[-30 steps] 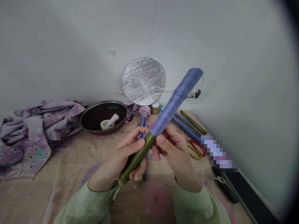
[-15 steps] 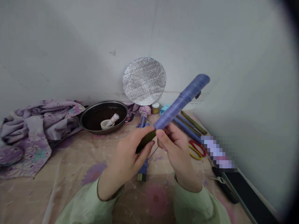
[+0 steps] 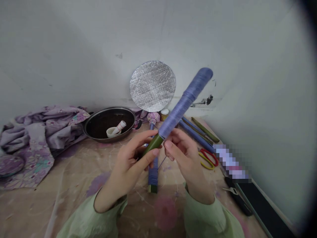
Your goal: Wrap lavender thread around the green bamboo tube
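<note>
Left hand [image 3: 131, 162] pinches the green end of a thread-wound stick [image 3: 184, 102] tilted up-right; right hand [image 3: 184, 155] grips beside it. Scissors [image 3: 208, 158] lie near the counter's [image 3: 74, 185] right edge.

The left hand [image 3: 128, 165] grips the bare green lower end of a stick [image 3: 184, 100] wound in blue thread, which slants up to the right. The right hand [image 3: 184, 157] pinches a thin thread just beside the stick's wound edge. Below the stick lies a second wrapped stick [image 3: 153, 173]; left of it a dark pan [image 3: 110, 123], right of it scissors [image 3: 208, 158].
</note>
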